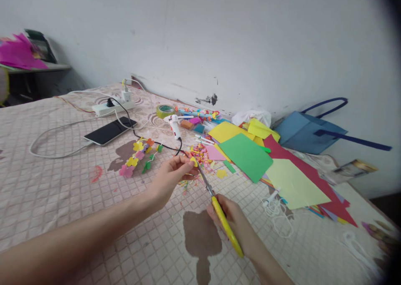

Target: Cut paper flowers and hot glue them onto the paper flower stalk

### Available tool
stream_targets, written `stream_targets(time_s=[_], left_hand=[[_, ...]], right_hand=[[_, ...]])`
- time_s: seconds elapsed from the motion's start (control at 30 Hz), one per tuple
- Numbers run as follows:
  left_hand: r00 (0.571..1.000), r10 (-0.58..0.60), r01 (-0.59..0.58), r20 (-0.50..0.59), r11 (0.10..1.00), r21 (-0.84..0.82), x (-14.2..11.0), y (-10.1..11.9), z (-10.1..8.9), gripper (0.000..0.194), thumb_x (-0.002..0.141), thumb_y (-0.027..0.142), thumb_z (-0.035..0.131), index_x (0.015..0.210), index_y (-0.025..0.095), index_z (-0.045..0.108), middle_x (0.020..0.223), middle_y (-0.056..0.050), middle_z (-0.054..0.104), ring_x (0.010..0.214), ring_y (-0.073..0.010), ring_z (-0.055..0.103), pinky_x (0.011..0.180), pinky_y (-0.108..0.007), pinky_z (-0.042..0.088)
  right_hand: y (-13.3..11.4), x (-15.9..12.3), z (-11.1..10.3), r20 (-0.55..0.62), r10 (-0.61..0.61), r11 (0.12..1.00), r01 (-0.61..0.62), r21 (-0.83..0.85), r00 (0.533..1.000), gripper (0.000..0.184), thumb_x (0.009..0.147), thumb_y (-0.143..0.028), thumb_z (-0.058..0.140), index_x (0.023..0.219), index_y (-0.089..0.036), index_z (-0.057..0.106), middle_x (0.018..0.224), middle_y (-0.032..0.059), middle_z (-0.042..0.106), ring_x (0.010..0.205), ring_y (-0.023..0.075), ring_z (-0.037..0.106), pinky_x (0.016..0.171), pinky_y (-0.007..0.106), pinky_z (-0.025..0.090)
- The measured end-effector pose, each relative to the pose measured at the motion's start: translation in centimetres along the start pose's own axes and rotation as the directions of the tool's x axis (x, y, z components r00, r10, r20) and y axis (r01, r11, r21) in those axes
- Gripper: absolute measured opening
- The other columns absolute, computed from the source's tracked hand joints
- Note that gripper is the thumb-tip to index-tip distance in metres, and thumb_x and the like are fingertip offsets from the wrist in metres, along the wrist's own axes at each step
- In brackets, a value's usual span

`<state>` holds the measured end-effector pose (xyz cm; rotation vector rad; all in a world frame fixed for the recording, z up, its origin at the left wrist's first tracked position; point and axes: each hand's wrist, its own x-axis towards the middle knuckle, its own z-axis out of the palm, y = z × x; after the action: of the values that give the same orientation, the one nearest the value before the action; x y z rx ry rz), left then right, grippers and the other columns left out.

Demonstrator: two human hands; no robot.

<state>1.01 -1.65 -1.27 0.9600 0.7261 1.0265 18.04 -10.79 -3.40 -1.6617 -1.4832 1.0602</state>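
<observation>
Tiny yellow piece [194, 162], kinda flat, pinched in the left hand's [172, 170] fingertips, right by the tips of the metal scissors [220, 214]. Right hand [233, 218] grips their smooth yellow handle. Crumbly colorful scraps [202, 155] just beyond, white glue gun [175, 128] farther, flat green sheet [247, 157] right, petal-shaped flowers [132, 161] left, grid-patterned cloth [138, 255] underneath.

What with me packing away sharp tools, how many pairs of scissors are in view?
1: the yellow-handled scissors in the right hand, blades pointing toward the yellow piece in the left hand. Others could be hidden under the paper sheets.
</observation>
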Motion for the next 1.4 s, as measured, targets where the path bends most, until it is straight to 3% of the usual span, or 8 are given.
stream_targets(time_s=[0.27, 0.77, 1.4], left_hand=[[0.998, 0.002, -0.003, 0.059, 1.000, 0.003, 0.13, -0.15, -0.15, 0.015, 0.076, 0.028, 0.068, 0.074, 0.015, 0.059, 0.074, -0.001, 0.066, 0.071, -0.0116, 0.060, 0.076, -0.028, 0.048], [1.000, 0.015, -0.015, 0.009, 1.000, 0.016, 0.09, 0.10, -0.06, 0.016, 0.077, 0.027, 0.066, 0.078, 0.014, 0.057, 0.073, -0.001, 0.064, 0.071, -0.0111, 0.059, 0.068, -0.024, 0.047], [1.000, 0.018, -0.019, 0.009, 0.998, 0.057, 0.27, 0.64, -0.31, 0.015, 0.076, 0.028, 0.067, 0.077, 0.015, 0.058, 0.074, 0.000, 0.064, 0.072, -0.0106, 0.059, 0.068, -0.022, 0.045]], right_hand=[[0.25, -0.04, -0.04, 0.039, 0.044, 0.999, -0.044, 0.000, 0.998, 0.032, 0.082, -0.046, 0.053, 0.069, -0.020, 0.041, 0.056, -0.0071, 0.034, 0.043, 0.0063, 0.031, 0.038, 0.019, 0.026], [0.00, -0.12, -0.19, 0.062, 0.063, 0.996, -0.059, -0.067, 0.996, 0.033, 0.083, -0.048, 0.051, 0.070, -0.020, 0.041, 0.049, -0.0094, 0.033, 0.039, 0.0058, 0.030, 0.039, 0.020, 0.026], [-0.44, -0.07, -0.33, 0.021, 0.041, 0.993, -0.038, -0.111, 0.999, 0.031, 0.081, -0.045, 0.052, 0.067, -0.019, 0.042, 0.058, -0.0064, 0.035, 0.050, 0.0080, 0.032, 0.045, 0.021, 0.027]])
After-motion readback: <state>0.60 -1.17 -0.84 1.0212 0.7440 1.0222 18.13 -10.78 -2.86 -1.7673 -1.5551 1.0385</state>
